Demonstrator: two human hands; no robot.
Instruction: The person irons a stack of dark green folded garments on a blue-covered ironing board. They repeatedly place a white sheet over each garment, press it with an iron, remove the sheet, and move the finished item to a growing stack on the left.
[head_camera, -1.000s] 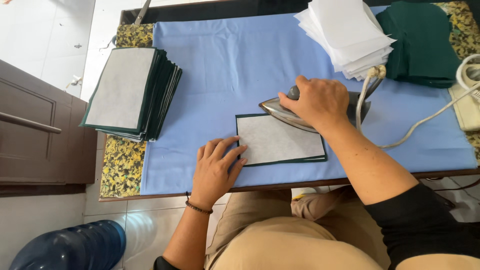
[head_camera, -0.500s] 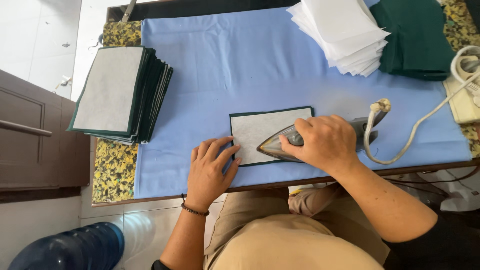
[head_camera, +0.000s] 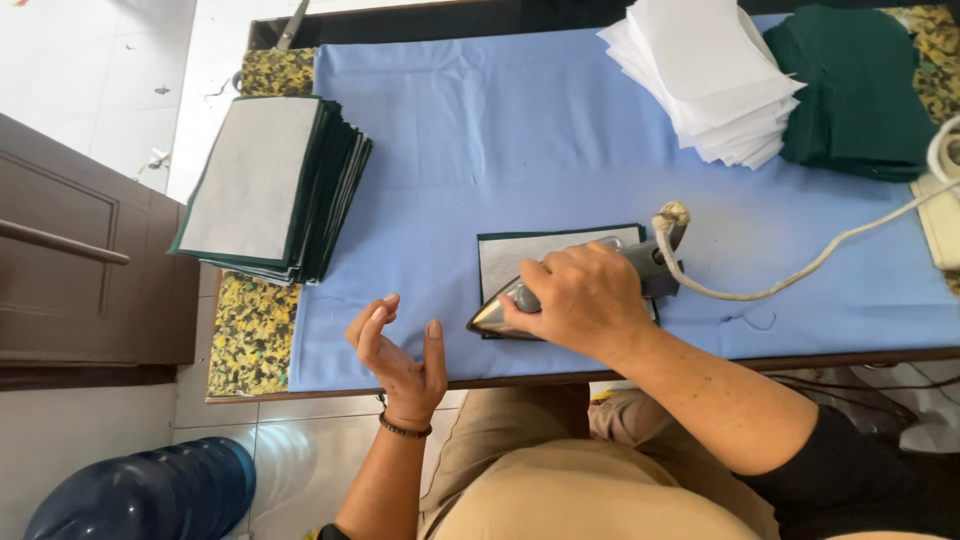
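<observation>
Green-edged stack (head_camera: 268, 190) lies at ten o'clock on the blue cloth (head_camera: 520, 110). Left hand (head_camera: 398, 352) hovers open, holding nothing. Right hand (head_camera: 585, 298) grips the iron (head_camera: 575, 280) atop the grey piece (head_camera: 540, 255), at centre. White sheets (head_camera: 710, 75) at one o'clock.

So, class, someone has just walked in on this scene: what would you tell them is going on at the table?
A person is pressing a dark green fabric piece with a grey lining on a blue cloth covered table. The right hand has its grip on an iron resting on that piece. The left hand is lifted, open, touching nothing. A stack of similar pieces lies to the left; white sheets and green fabric sit at the far right.
</observation>
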